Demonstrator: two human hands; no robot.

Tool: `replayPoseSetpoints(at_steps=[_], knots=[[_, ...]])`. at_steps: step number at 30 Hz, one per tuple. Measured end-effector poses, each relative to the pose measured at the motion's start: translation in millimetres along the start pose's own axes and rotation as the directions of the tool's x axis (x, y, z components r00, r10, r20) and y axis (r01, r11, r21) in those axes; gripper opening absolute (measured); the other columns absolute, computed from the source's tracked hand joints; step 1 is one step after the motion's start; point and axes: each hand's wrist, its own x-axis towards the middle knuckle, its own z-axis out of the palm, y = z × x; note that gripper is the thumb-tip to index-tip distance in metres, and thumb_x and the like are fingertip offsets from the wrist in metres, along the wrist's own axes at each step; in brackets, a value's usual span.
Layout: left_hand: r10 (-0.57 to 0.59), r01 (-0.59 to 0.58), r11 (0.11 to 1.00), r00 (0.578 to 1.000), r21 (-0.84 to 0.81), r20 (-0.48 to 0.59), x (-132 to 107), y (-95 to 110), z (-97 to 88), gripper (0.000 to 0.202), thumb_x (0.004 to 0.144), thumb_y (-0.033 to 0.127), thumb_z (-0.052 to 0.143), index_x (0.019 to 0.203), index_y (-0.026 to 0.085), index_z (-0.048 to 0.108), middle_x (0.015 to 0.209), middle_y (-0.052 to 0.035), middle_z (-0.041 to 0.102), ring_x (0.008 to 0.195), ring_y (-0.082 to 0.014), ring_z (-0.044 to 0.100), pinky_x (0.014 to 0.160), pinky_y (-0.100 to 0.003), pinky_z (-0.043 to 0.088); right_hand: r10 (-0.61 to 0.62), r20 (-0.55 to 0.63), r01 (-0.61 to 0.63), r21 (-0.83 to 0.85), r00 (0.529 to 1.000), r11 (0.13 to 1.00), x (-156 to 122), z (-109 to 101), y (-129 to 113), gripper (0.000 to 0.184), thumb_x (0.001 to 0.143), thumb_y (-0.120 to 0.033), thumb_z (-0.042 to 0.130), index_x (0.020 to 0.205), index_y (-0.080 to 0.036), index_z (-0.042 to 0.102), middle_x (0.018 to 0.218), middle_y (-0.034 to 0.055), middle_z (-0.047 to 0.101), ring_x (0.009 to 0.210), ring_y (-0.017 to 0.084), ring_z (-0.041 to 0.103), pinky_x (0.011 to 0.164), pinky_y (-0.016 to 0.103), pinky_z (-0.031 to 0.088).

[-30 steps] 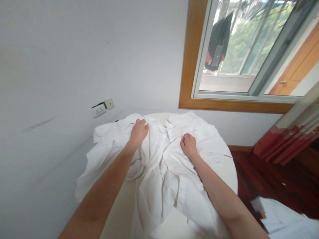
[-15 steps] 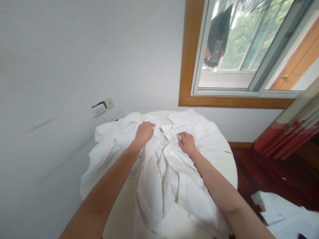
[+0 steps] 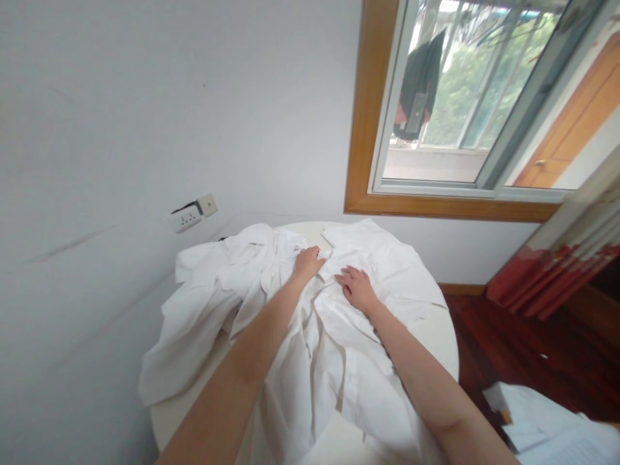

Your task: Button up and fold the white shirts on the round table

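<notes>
A crumpled white shirt (image 3: 300, 361) lies spread over a round cream table (image 3: 442, 336), its folds bunched in the middle. Near the far side, my left hand (image 3: 309, 263) has its fingers bent round the cloth by what looks like the collar; the fingertips are partly hidden. Just to the right, my right hand (image 3: 357, 288) rests palm down on the shirt with its fingers stretched and apart. To the left, one loose part of the cloth hangs over the table's edge.
A white wall stands close behind and left of the table, with a power socket (image 3: 185, 219) on it. A wood-framed window (image 3: 436, 206) is at the back right, beside a red and cream curtain (image 3: 527, 278). White papers or cloth (image 3: 547, 420) lie low at the right.
My left hand has moved right, closer to my right hand, drawing cloth with it. My right hand has stayed nearly in place on the shirt.
</notes>
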Motion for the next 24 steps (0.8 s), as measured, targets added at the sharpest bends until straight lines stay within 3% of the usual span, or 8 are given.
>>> replayPoseSetpoints(at_steps=[5, 7, 9, 11, 13, 15, 20, 24], knots=[[0.283, -0.294, 0.952, 0.952, -0.084, -0.118, -10.3, 10.2, -4.9, 0.023, 0.089, 0.024, 0.047, 0.102, 0.017, 0.065, 0.108, -0.0090, 0.063, 0.107, -0.0207, 0.053, 0.096, -0.033, 0.038, -0.039, -0.001, 0.039, -0.021, 0.999, 0.999, 1.8, -0.1, -1.0, 0.059, 0.081, -0.013, 0.046, 0.137, -0.031, 0.046, 0.150, 0.0024, 0.037, 0.141, 0.022, 0.020, 0.112, 0.052, 0.014], [0.465, -0.465, 0.872, 0.885, -0.152, -0.040, -14.2, 10.0, -5.5, 0.022, 0.089, 0.029, 0.050, 0.095, 0.018, 0.068, 0.103, -0.0076, 0.064, 0.104, -0.0204, 0.054, 0.096, -0.033, 0.039, -0.037, 0.039, 0.037, -0.005, 0.999, 0.999, 2.4, 1.1, -0.2, 0.054, 0.084, -0.015, 0.044, 0.135, -0.030, 0.048, 0.145, 0.0025, 0.044, 0.139, 0.021, 0.026, 0.112, 0.052, 0.014], [0.533, -0.506, 0.834, 0.842, -0.220, 0.083, -16.0, 7.8, -2.6, 0.028, 0.090, 0.034, 0.048, 0.086, 0.018, 0.071, 0.094, -0.0069, 0.066, 0.096, -0.0190, 0.058, 0.092, -0.031, 0.041, -0.029, 0.067, 0.029, 0.008, 0.997, 1.000, 2.6, 2.4, 0.6, 0.048, 0.085, -0.016, 0.042, 0.130, -0.029, 0.053, 0.140, 0.0026, 0.050, 0.137, 0.021, 0.031, 0.112, 0.052, 0.014], [0.453, -0.419, 0.877, 0.884, -0.234, 0.117, -14.7, 4.3, 2.8, 0.037, 0.093, 0.036, 0.042, 0.080, 0.017, 0.071, 0.089, -0.0076, 0.066, 0.089, -0.0173, 0.060, 0.088, -0.029, 0.043, -0.021, 0.071, 0.020, 0.014, 0.997, 1.000, 2.7, 3.2, 1.0, 0.047, 0.085, -0.016, 0.042, 0.128, -0.029, 0.055, 0.140, 0.0025, 0.051, 0.136, 0.020, 0.032, 0.112, 0.052, 0.014], [0.270, -0.259, 0.947, 0.962, -0.192, 0.036, -10.8, 0.8, 8.8, 0.037, 0.093, 0.037, 0.041, 0.083, 0.015, 0.070, 0.092, -0.0093, 0.065, 0.087, -0.0170, 0.061, 0.085, -0.028, 0.044, -0.011, 0.075, 0.009, 0.018, 0.997, 1.000, 2.7, 3.4, 1.0, 0.048, 0.085, -0.016, 0.043, 0.129, -0.030, 0.054, 0.141, 0.0025, 0.050, 0.136, 0.019, 0.032, 0.112, 0.051, 0.014], [0.102, -0.107, 0.984, 0.994, -0.144, -0.041, -5.4, -1.3, 14.1, 0.035, 0.090, 0.043, 0.047, 0.092, 0.014, 0.068, 0.096, -0.0108, 0.066, 0.090, -0.0186, 0.062, 0.083, -0.028, 0.044, -0.006, 0.078, 0.004, 0.022, 0.997, 1.000, 2.8, 3.2, 0.9, 0.048, 0.085, -0.016, 0.043, 0.130, -0.030, 0.054, 0.141, 0.0022, 0.050, 0.136, 0.019, 0.033, 0.112, 0.051, 0.014], [-0.018, 0.042, 0.991, 0.983, -0.125, 0.185, 7.8, 2.2, 21.5, 0.051, 0.083, 0.063, 0.047, 0.087, 0.016, 0.066, 0.089, -0.0101, 0.070, 0.086, -0.0227, 0.064, 0.073, -0.030, 0.044, -0.015, 0.062, 0.013, 0.030, 0.998, 0.999, 1.9, 2.6, 0.9, 0.048, 0.085, -0.015, 0.043, 0.129, -0.030, 0.055, 0.139, 0.0021, 0.051, 0.135, 0.019, 0.034, 0.112, 0.051, 0.015], [0.036, -0.005, 0.988, 0.978, -0.152, 0.205, 11.7, 8.9, 22.1, 0.037, 0.080, 0.052, 0.059, 0.089, 0.017, 0.065, 0.091, -0.0062, 0.070, 0.081, -0.0183, 0.063, 0.068, -0.026, 0.043, -0.029, 0.051, 0.027, 0.034, 0.998, 0.999, 2.1, 1.3, 0.1, 0.044, 0.084, -0.015, 0.044, 0.124, -0.028, 0.058, 0.138, 0.0030, 0.052, 0.134, 0.020, 0.035, 0.111, 0.052, 0.016]])
